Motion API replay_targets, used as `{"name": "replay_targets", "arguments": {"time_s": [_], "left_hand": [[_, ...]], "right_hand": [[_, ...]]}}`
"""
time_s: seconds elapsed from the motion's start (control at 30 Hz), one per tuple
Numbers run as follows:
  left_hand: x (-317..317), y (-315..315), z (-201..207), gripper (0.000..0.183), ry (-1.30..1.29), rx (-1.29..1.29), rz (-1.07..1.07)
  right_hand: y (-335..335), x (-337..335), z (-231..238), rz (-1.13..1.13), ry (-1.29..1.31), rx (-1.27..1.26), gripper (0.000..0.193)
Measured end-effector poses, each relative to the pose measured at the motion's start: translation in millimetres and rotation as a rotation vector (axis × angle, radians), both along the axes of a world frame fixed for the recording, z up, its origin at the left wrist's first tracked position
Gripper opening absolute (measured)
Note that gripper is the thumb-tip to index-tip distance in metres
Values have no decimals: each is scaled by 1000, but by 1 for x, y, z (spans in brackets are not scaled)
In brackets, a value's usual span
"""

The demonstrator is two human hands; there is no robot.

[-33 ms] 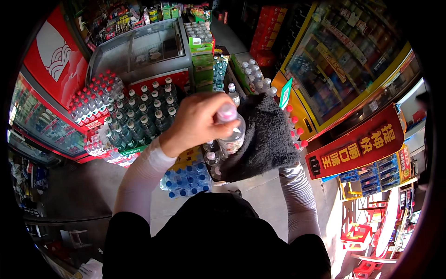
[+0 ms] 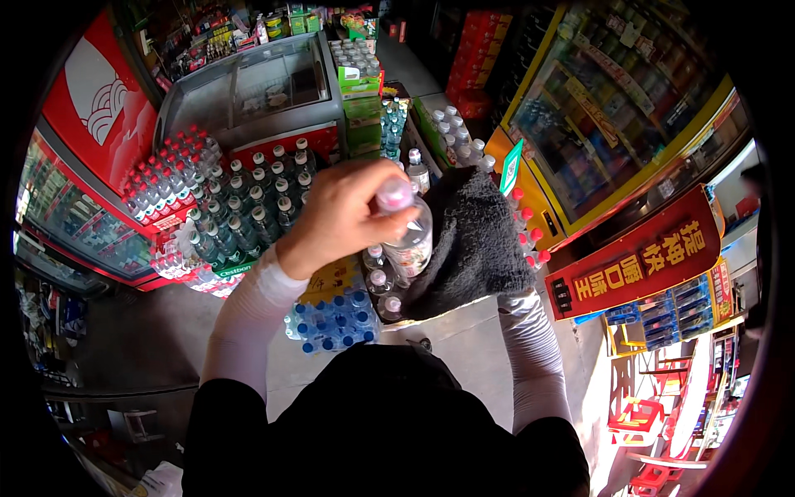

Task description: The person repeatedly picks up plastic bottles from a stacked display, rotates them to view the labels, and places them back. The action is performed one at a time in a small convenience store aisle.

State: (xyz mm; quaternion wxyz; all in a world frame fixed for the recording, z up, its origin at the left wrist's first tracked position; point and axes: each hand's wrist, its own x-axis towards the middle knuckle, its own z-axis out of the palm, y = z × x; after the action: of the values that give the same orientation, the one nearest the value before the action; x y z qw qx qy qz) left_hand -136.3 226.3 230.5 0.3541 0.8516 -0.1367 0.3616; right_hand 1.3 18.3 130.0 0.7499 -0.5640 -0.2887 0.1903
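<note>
1. At the left, a group of bottles with pale caps point(image 2: 248, 195) is standing in rows, well apart from the held bottle.
2. Next comes a pack of blue-capped bottles point(image 2: 335, 321), which lies below the left forearm in the view.
3. The left hand point(image 2: 341, 217) is closed around the upper part of a clear bottle, its thumb and fingers near the pink-white cap point(image 2: 394, 194).
4. This clear bottle point(image 2: 411, 252) is in the middle. Its long axis goes from the cap, which faces up to the camera, downward and slightly to the right.
5. Directly to the right of the bottle is a dark cloth point(image 2: 472, 240); whether they touch, I cannot tell.
6. The right sleeve point(image 2: 532, 348) ends at the cloth's lower right edge. The right hand is mostly covered, so its grip I cannot tell; the left hand is nearer to the bottle.
</note>
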Motion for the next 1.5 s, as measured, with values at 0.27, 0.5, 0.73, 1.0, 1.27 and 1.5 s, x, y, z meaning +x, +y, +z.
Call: {"name": "replay_targets", "arguments": {"time_s": [0.27,0.5,0.73,1.0,1.27,1.5], "left_hand": [[-20,44,-11,20,44,-75,233],[-7,56,-30,22,38,7,369],[23,61,-62,22,70,81,519],[57,66,-115,26,207,88,521],[85,53,-172,28,433,96,523],[112,39,-249,28,501,123,409]], "right_hand": [[71,33,-14,45,-726,-800,41],[120,50,-46,231,-921,-988,41],[133,66,-48,327,-1009,-1012,42],[106,94,-6,338,-1093,-945,43],[49,93,60,162,-1239,-858,44],[8,72,101,-86,-1409,-709,43]]}}
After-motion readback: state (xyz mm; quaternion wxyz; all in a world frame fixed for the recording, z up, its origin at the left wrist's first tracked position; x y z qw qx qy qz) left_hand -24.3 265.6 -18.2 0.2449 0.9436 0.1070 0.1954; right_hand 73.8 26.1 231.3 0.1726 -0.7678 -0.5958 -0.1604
